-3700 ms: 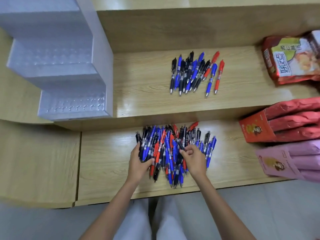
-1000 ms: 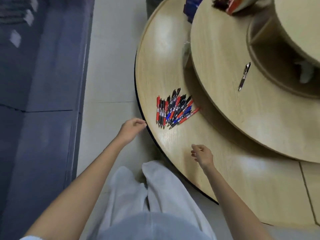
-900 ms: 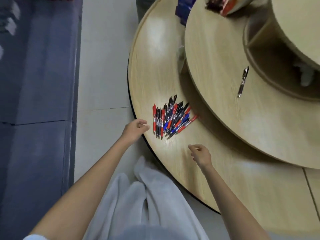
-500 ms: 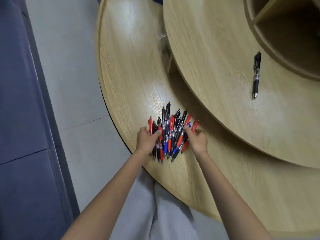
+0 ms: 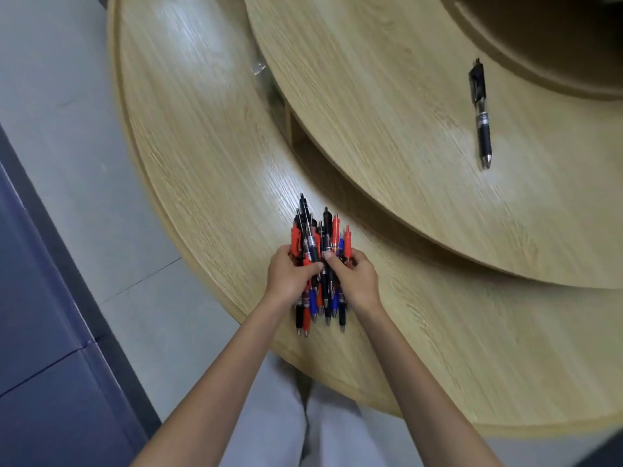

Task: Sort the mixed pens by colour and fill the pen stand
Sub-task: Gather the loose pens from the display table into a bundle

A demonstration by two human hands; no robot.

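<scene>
A bundle of mixed red, black and blue pens [image 5: 315, 242] lies gathered on the lower round wooden tier [image 5: 202, 156]. My left hand [image 5: 288, 276] grips the bundle from the left, thumb over the top. From the right, my right hand [image 5: 355, 278] grips the same bundle, fingers curled round it. The pen tips stick out below my hands toward the table edge. A single black pen [image 5: 481, 116] lies alone on the upper round tier [image 5: 387, 96]. No pen stand is in view.
The upper tier overhangs the lower one just right of the bundle, with a dark gap under it. A third raised ring [image 5: 539, 45] sits at the top right. Grey floor [image 5: 60, 129] and a dark blue surface [image 5: 40, 332] lie to the left.
Both hands have closed in from the sides and squeezed the loose spread of pens into one tight bundle. The view has moved closer to the table.
</scene>
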